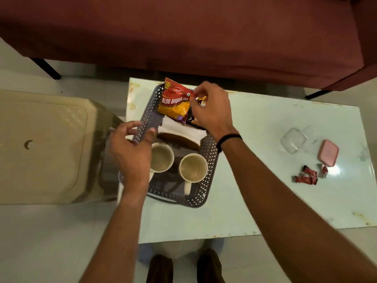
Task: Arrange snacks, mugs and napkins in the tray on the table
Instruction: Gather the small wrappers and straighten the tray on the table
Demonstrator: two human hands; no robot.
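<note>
A dark perforated tray [206, 180] sits on the pale table [265, 123]. Two white mugs stand in its near half, one on the left [162, 158] and one on the right [193, 168]. White napkins [179, 129] lie folded across the middle. A red and yellow snack packet [175, 101] rests at the far end. My right hand [210, 111] pinches the packet's right corner, with another dark packet partly hidden under the hand. My left hand [130, 148] grips the tray's left wall, thumb inside.
A beige plastic stool [47, 144] stands left of the table. A maroon sofa [183, 33] lies beyond it. On the table's right are a clear plastic lid [293, 139], a pink case [328, 152] and small red wrappers [306, 176].
</note>
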